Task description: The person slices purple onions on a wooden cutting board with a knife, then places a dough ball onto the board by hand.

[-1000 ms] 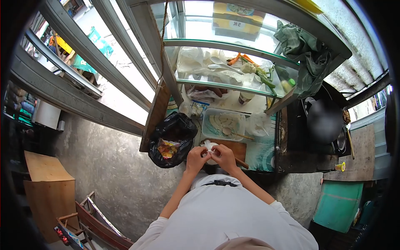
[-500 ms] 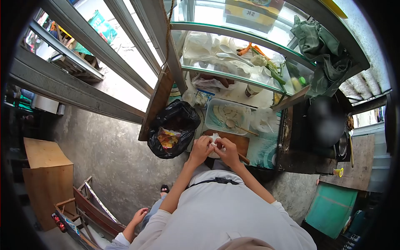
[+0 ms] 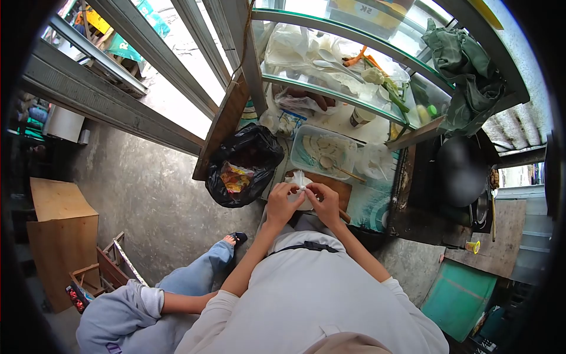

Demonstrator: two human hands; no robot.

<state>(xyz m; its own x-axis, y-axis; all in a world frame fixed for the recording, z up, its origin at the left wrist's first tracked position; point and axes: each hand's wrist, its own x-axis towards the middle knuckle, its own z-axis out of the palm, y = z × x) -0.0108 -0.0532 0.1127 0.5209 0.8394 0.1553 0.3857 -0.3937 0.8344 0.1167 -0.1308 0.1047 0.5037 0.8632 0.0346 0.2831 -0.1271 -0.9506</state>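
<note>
My left hand and my right hand meet in front of my waist, fingertips pinched together. Between them is a thin white plastic bag, gripped at its bunched neck, with the loose end sticking up past my fingers. A pale rounded part shows below, mostly hidden by my hands. Just under and beyond them lies a brown cutting board, a wooden handle showing near my right hand. Beyond it stands a clear plastic tub with whitish paste and a wooden spoon.
At left hangs a black bin bag with wrappers inside. A paper cup stands behind the tub, below a glass shelf with vegetables. On the right is a dark wok. Another person's leg and arm are close on my left.
Both hands still pinch the bag's neck, its loose end now standing up more. The person at my left has come further into view. My view has shifted slightly.
</note>
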